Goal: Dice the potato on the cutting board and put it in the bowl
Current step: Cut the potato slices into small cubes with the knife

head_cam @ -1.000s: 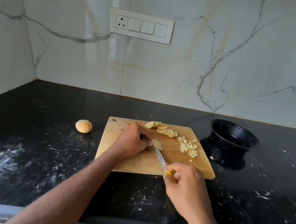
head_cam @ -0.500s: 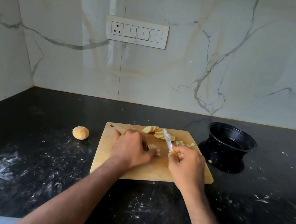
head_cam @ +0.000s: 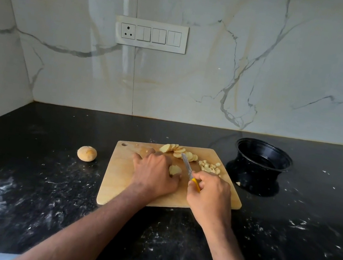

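A wooden cutting board (head_cam: 120, 180) lies on the black counter. My left hand (head_cam: 154, 174) holds a small stack of potato slices (head_cam: 175, 170) at the board's middle with curled fingers. My right hand (head_cam: 209, 194) grips a knife by its yellow handle; the knife's blade (head_cam: 187, 166) points away and up-left, just right of the held slices. A fanned row of round potato slices (head_cam: 179, 151) lies along the board's far edge. A heap of diced potato (head_cam: 209, 167) sits at the far right of the board. The black bowl (head_cam: 261, 164) stands right of the board.
A potato end piece with skin (head_cam: 87, 153) lies on the counter left of the board. One small potato bit (head_cam: 238, 183) lies by the bowl's base. A switch panel (head_cam: 150, 34) is on the marble wall behind. The counter's front edge runs near my forearms.
My right hand moved forward over the board and swung the knife from across the slices to point away, beside them. My left hand stayed on the slices. The camera tilted up slightly.
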`<action>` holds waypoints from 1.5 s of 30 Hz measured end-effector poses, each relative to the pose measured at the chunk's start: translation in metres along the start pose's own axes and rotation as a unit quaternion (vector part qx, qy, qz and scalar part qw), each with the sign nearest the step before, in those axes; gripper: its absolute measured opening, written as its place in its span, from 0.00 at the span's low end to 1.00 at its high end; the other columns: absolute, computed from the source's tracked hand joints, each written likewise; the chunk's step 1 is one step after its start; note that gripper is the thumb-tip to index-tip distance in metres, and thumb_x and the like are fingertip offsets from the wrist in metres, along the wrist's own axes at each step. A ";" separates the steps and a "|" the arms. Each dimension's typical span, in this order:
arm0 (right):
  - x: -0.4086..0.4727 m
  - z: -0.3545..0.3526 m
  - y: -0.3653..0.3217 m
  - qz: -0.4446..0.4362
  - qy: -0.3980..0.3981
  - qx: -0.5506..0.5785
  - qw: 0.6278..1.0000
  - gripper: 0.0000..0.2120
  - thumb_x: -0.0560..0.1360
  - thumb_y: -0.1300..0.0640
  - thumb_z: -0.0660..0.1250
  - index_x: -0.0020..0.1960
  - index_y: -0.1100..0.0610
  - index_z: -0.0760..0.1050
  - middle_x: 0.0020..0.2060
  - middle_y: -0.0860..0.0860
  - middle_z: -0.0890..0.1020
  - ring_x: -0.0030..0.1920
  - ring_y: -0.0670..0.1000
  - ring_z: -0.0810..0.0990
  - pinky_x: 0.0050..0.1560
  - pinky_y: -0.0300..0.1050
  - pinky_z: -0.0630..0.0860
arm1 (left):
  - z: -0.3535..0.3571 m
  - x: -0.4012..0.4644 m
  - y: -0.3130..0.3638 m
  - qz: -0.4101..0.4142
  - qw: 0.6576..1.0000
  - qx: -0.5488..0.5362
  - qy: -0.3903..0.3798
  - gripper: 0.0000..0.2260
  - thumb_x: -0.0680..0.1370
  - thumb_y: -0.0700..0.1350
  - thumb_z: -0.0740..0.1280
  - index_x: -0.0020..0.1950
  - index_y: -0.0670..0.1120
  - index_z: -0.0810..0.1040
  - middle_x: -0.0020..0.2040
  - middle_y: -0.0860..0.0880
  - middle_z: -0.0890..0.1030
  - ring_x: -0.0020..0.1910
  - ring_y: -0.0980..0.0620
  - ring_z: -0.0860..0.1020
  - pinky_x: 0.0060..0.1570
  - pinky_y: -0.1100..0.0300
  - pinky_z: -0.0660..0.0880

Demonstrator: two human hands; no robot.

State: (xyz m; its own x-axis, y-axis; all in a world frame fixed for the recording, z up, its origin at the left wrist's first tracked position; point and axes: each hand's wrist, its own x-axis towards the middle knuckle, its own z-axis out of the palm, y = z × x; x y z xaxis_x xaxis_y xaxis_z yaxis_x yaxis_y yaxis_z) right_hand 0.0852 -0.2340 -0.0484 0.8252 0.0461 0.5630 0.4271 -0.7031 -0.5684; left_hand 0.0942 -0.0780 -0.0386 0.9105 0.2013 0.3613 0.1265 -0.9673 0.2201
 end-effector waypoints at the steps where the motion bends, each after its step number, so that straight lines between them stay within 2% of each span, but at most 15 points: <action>1: 0.000 -0.001 0.000 -0.003 -0.001 -0.002 1.000 0.10 0.71 0.60 0.75 0.52 0.54 0.86 0.43 0.47 0.86 0.43 0.48 0.83 0.45 0.39 0.79 | 0.000 0.001 -0.001 0.008 1.000 -0.009 -0.006 0.13 0.71 0.62 0.66 0.42 0.53 0.77 0.47 0.54 0.80 0.58 0.49 0.74 0.61 0.41 0.65; 3: -0.001 -0.001 -0.001 -0.011 -0.003 -0.011 1.000 0.10 0.71 0.60 0.74 0.52 0.54 0.86 0.44 0.47 0.86 0.44 0.48 0.83 0.46 0.41 0.80 | -0.001 0.003 -0.003 0.021 0.999 -0.029 -0.020 0.10 0.72 0.60 0.66 0.42 0.54 0.76 0.48 0.54 0.80 0.59 0.49 0.73 0.61 0.42 0.63; 5: -0.003 -0.002 -0.001 -0.016 -0.009 -0.024 1.000 0.10 0.72 0.60 0.74 0.53 0.54 0.85 0.46 0.47 0.86 0.45 0.48 0.83 0.47 0.45 0.81 | -0.002 0.005 -0.005 0.034 0.997 -0.056 -0.034 0.09 0.72 0.58 0.67 0.47 0.56 0.80 0.50 0.54 0.81 0.61 0.48 0.72 0.62 0.42 0.61; 8: -0.006 -0.004 -0.002 -0.014 -0.027 -0.060 0.998 0.11 0.73 0.59 0.72 0.55 0.53 0.85 0.48 0.47 0.85 0.46 0.49 0.83 0.49 0.46 0.81 | -0.004 0.007 -0.009 0.061 0.995 -0.071 -0.044 0.16 0.73 0.56 0.67 0.60 0.57 0.82 0.52 0.54 0.81 0.63 0.48 0.71 0.58 0.46 0.59; 11: -0.009 -0.006 -0.004 -0.010 -0.044 -0.095 0.994 0.13 0.75 0.57 0.71 0.58 0.52 0.84 0.51 0.46 0.85 0.50 0.48 0.83 0.53 0.44 0.80 | -0.007 0.011 -0.015 0.078 0.991 -0.094 -0.053 0.17 0.74 0.54 0.67 0.63 0.59 0.82 0.51 0.55 0.79 0.61 0.49 0.71 0.55 0.48 0.58; 16: -0.009 -0.008 -0.009 -0.014 -0.056 -0.120 0.991 0.15 0.76 0.56 0.69 0.61 0.51 0.82 0.52 0.47 0.84 0.50 0.48 0.83 0.51 0.43 0.80 | -0.010 0.016 -0.023 0.094 0.984 -0.135 -0.069 0.16 0.74 0.52 0.70 0.61 0.58 0.83 0.49 0.56 0.80 0.56 0.51 0.73 0.56 0.49 0.61; 20: -0.011 -0.008 -0.012 -0.024 -0.061 -0.117 0.991 0.15 0.75 0.56 0.69 0.61 0.52 0.83 0.51 0.47 0.84 0.48 0.47 0.82 0.50 0.40 0.80 | -0.008 0.017 -0.027 0.075 0.984 -0.156 -0.032 0.11 0.70 0.58 0.70 0.50 0.58 0.84 0.40 0.57 0.78 0.47 0.53 0.74 0.50 0.51 0.63; 22: -0.011 -0.007 -0.013 -0.032 -0.070 -0.109 0.991 0.15 0.75 0.57 0.69 0.61 0.52 0.83 0.51 0.47 0.84 0.48 0.47 0.82 0.50 0.39 0.80 | -0.006 0.017 -0.029 0.075 0.984 -0.160 -0.026 0.11 0.70 0.59 0.72 0.51 0.59 0.84 0.40 0.58 0.78 0.45 0.55 0.73 0.49 0.52 0.61; 26: -0.012 -0.005 -0.016 -0.039 -0.088 -0.093 0.991 0.15 0.74 0.57 0.70 0.60 0.52 0.83 0.52 0.46 0.84 0.49 0.47 0.83 0.51 0.39 0.82 | -0.004 0.018 -0.030 0.073 0.984 -0.161 -0.031 0.12 0.72 0.57 0.74 0.53 0.57 0.84 0.43 0.59 0.80 0.49 0.54 0.74 0.51 0.51 0.61; 30: -0.012 -0.007 -0.018 -0.014 -0.067 -0.109 0.992 0.14 0.74 0.56 0.70 0.60 0.52 0.84 0.50 0.47 0.85 0.48 0.48 0.83 0.49 0.41 0.82 | -0.003 0.020 -0.031 0.080 0.982 -0.168 -0.038 0.10 0.72 0.56 0.74 0.53 0.58 0.85 0.42 0.61 0.78 0.49 0.53 0.74 0.54 0.49 0.64; 33: -0.012 -0.010 -0.017 0.003 -0.056 -0.122 0.991 0.14 0.74 0.57 0.71 0.59 0.53 0.84 0.49 0.48 0.85 0.46 0.49 0.84 0.46 0.41 0.82 | -0.004 0.021 -0.033 0.094 0.977 -0.186 -0.051 0.12 0.73 0.54 0.75 0.56 0.58 0.85 0.44 0.59 0.80 0.47 0.54 0.76 0.56 0.47 0.70; 36: -0.013 -0.009 -0.019 -0.012 -0.071 -0.113 0.991 0.14 0.74 0.57 0.71 0.60 0.52 0.84 0.51 0.47 0.85 0.48 0.47 0.83 0.49 0.40 0.82 | -0.005 0.021 -0.034 0.110 0.968 -0.218 -0.063 0.13 0.72 0.50 0.76 0.56 0.57 0.85 0.43 0.57 0.82 0.45 0.53 0.78 0.54 0.43 0.76; 41: -0.014 -0.008 -0.022 -0.015 -0.083 -0.113 0.990 0.14 0.74 0.57 0.70 0.59 0.52 0.84 0.51 0.46 0.85 0.49 0.46 0.83 0.51 0.41 0.82 | -0.003 0.023 -0.037 0.128 0.956 -0.259 -0.055 0.09 0.72 0.45 0.76 0.52 0.52 0.87 0.42 0.50 0.85 0.42 0.50 0.81 0.46 0.49 0.79; 45: -0.013 -0.016 -0.019 0.022 -0.064 -0.139 0.988 0.14 0.73 0.58 0.71 0.57 0.53 0.85 0.49 0.49 0.86 0.45 0.50 0.85 0.45 0.44 0.83 | -0.005 0.024 -0.043 0.100 0.953 -0.282 -0.051 0.07 0.73 0.43 0.77 0.50 0.49 0.88 0.41 0.54 0.85 0.42 0.55 0.81 0.45 0.54 0.79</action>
State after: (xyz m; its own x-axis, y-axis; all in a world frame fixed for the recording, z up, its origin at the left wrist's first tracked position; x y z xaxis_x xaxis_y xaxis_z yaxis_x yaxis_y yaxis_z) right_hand 0.0601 -0.2322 -0.0357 0.8884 0.0868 0.4508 0.2853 -0.8738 -0.3939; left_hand 0.1090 -0.0312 -0.0350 0.9314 -0.0229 0.3632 -0.2592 -0.7423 0.6179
